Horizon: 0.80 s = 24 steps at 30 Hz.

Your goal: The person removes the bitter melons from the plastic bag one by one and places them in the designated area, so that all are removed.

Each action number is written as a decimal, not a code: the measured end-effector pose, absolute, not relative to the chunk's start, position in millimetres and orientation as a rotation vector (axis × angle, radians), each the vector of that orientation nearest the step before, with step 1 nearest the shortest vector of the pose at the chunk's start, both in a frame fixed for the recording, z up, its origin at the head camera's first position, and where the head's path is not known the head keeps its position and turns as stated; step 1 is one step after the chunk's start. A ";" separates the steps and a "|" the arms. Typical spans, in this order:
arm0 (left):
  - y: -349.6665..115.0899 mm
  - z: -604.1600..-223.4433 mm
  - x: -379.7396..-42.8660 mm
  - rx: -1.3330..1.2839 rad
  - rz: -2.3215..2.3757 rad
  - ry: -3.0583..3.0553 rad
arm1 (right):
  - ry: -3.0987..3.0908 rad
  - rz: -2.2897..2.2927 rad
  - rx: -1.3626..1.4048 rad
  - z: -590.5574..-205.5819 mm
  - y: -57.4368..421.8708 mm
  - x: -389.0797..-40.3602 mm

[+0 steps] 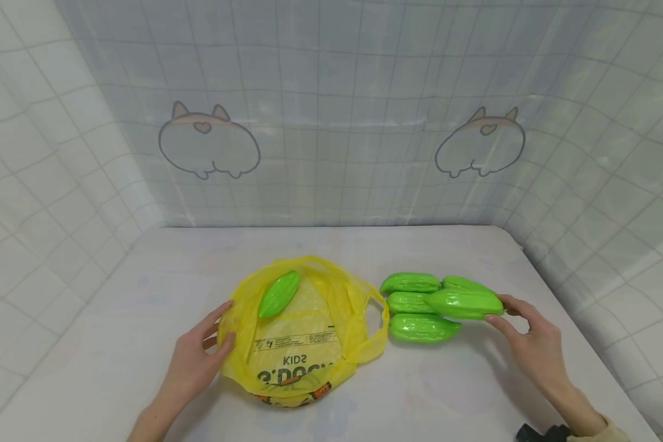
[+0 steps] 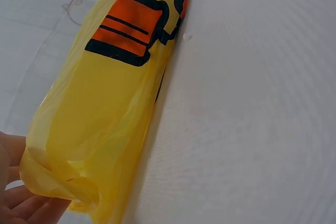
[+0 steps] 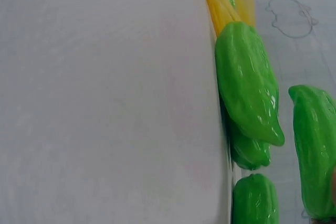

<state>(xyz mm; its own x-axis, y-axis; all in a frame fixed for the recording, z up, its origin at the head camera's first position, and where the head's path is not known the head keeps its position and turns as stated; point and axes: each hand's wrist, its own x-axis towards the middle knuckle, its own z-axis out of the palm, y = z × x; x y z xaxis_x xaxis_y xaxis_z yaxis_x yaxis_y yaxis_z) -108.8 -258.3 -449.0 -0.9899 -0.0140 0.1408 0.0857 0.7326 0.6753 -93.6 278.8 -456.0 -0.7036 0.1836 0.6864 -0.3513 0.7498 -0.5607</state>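
A yellow plastic bag (image 1: 315, 319) lies with its wide mouth facing up, one glossy green toy bitter melon (image 1: 279, 294) inside it. My left hand (image 1: 199, 350) holds the bag's left rim between thumb and fingers; the left wrist view shows the bag's gathered edge (image 2: 58, 182) there. On the right, my right hand (image 1: 533, 341) pinches another bitter melon (image 1: 464, 304) by its right end, thumb in front and fingers behind. This held melon (image 3: 315, 150) overlaps the others in the head view and appears apart from them in the right wrist view.
Several more bitter melons lie grouped right of the bag, such as the front one (image 1: 424, 328) and a back one (image 1: 410, 282). The bag's loop handle (image 1: 383, 334) reaches close to them. Behind the white table (image 1: 420, 399) hangs a grid-patterned curtain (image 1: 342, 153).
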 end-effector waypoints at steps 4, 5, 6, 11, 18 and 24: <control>-258.5 -448.9 -108.6 -0.062 -1.099 -2.790 | -2.210 0.884 0.070 -459.2 286.6 -93.1; -258.7 -449.0 -108.5 -0.067 -1.101 -2.785 | -2.220 0.879 0.055 -460.0 288.5 -93.0; -258.8 -449.1 -108.5 -0.071 -1.103 -2.780 | -2.227 0.880 0.039 -460.8 290.6 -93.0; -259.1 -450.1 -108.6 -0.085 -1.103 -2.767 | -2.261 0.875 -0.030 -466.0 302.7 -92.6; -257.9 -449.0 -108.7 -0.060 -1.111 -2.789 | -2.310 0.890 -0.098 -473.5 319.1 -86.0; -258.1 -449.3 -108.9 -0.058 -1.106 -2.787 | -2.392 0.868 -0.200 -477.9 325.0 -82.0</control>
